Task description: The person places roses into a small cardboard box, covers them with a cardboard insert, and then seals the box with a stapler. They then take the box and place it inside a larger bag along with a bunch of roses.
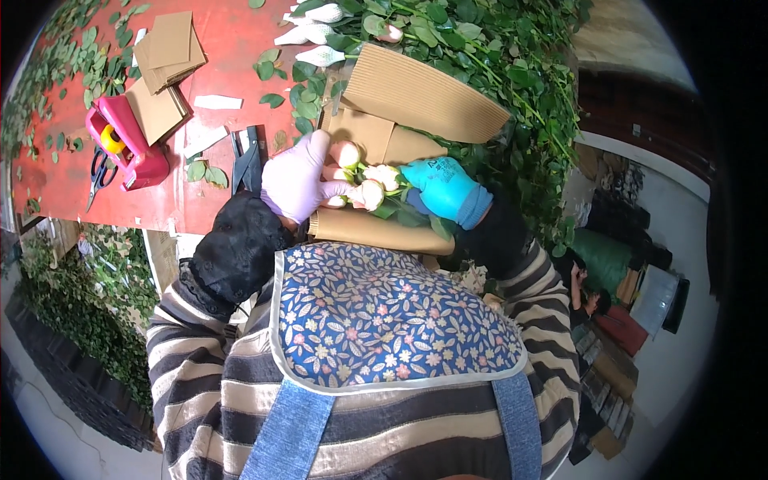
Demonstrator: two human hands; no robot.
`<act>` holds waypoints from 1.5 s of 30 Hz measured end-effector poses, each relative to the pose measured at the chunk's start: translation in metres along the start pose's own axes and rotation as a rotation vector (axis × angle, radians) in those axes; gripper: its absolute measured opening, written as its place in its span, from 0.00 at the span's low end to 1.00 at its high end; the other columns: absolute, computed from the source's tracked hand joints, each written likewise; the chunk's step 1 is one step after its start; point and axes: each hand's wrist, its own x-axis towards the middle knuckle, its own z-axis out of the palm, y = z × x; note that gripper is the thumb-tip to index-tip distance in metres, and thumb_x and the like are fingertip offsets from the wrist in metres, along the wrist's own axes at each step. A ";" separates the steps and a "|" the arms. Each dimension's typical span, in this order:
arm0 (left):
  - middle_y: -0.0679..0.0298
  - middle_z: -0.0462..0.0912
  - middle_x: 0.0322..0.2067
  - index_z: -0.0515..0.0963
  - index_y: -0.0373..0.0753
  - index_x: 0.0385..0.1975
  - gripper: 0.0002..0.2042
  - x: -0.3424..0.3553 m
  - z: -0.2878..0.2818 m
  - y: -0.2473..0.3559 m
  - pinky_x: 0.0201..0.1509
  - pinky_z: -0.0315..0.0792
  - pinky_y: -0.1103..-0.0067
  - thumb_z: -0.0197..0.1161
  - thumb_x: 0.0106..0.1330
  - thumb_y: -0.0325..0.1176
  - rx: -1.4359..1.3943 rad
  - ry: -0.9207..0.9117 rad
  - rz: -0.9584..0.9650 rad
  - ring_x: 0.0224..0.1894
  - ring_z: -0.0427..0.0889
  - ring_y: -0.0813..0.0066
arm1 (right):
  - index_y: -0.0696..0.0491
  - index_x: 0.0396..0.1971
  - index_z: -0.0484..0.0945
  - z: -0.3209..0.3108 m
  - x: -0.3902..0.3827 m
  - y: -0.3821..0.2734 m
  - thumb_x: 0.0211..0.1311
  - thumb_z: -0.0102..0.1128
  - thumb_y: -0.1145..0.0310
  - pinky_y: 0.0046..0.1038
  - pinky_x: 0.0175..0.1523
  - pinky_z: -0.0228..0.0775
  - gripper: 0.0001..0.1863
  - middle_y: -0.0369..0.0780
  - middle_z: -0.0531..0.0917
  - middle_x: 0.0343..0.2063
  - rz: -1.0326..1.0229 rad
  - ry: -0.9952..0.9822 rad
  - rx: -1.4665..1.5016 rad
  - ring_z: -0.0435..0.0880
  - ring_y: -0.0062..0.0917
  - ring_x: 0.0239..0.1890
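Note:
Several pale pink roses (pixel 368 194) lie in front of me on brown corrugated cardboard. My left hand (pixel 294 182), in a lavender glove, curls its fingers and thumb about the rose heads at their left side. My right hand (pixel 446 190), in a blue glove, is closed round the roses' green stems, just right of the blooms; its fingertips are partly hidden. Behind the flowers stands a raised flap of corrugated cardboard (pixel 424 92). A rolled cardboard edge (pixel 376 230) runs along the near side, close to my apron.
A red table (pixel 216 60) carries a pink tape dispenser (pixel 132 144), scissors (pixel 102 170), brown cardboard squares (pixel 166 50) and a dark folded item (pixel 248 160). White-wrapped buds (pixel 320 55) lie at the back. Leafy stems (pixel 528 88) heap up on the right.

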 end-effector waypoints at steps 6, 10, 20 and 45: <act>0.59 0.75 0.56 0.73 0.46 0.61 0.25 0.011 -0.020 0.005 0.51 0.76 0.68 0.64 0.61 0.32 0.161 -0.267 0.338 0.51 0.79 0.54 | 0.53 0.32 0.79 -0.001 0.000 0.002 0.54 0.60 0.63 0.40 0.37 0.75 0.10 0.45 0.82 0.28 0.011 -0.014 0.089 0.82 0.41 0.31; 0.58 0.77 0.51 0.78 0.43 0.53 0.18 0.013 -0.014 -0.005 0.48 0.76 0.67 0.64 0.61 0.33 0.107 -0.240 0.308 0.48 0.81 0.54 | 0.56 0.40 0.80 -0.038 -0.006 -0.003 0.56 0.64 0.57 0.40 0.42 0.75 0.19 0.47 0.83 0.33 0.034 -0.107 0.256 0.83 0.43 0.37; 0.58 0.75 0.40 0.76 0.42 0.47 0.17 0.010 -0.006 -0.002 0.39 0.75 0.66 0.67 0.57 0.31 0.108 -0.181 0.255 0.38 0.81 0.53 | 0.56 0.52 0.79 -0.058 -0.019 -0.022 0.56 0.70 0.56 0.34 0.50 0.75 0.27 0.44 0.84 0.42 0.126 0.048 0.250 0.84 0.38 0.43; 0.61 0.73 0.58 0.75 0.44 0.54 0.22 0.009 -0.011 0.013 0.37 0.78 0.68 0.64 0.56 0.29 0.264 -0.161 0.382 0.41 0.83 0.57 | 0.54 0.53 0.78 0.025 0.036 0.059 0.71 0.53 0.65 0.21 0.29 0.71 0.16 0.34 0.84 0.32 0.342 -0.222 1.255 0.77 0.15 0.24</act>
